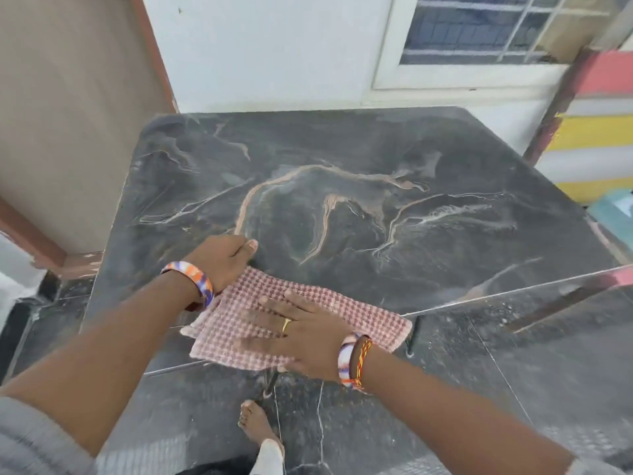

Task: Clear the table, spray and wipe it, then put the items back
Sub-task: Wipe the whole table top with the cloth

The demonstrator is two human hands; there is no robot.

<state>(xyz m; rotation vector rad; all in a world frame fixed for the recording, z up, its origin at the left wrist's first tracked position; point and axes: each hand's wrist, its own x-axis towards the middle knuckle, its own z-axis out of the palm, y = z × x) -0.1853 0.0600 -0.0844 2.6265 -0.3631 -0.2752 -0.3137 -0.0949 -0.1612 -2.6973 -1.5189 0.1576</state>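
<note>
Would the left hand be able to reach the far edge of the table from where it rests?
Probably yes: the left hand rests by the cloth, and the table beyond it holds nothing in the way.

Home: marble table (342, 186), barred window (479, 25), tiled floor (513, 371).

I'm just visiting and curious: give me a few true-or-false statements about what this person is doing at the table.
1. The right hand lies flat on the checked cloth. True.
2. The cloth is plain blue. False: it is pink and white checked.
3. The left hand holds a spray bottle. False: it rests at the cloth's far corner on the table; no bottle shows.
4. The tabletop is dark with pale veins. True.
5. A bare foot shows below. True.
</note>
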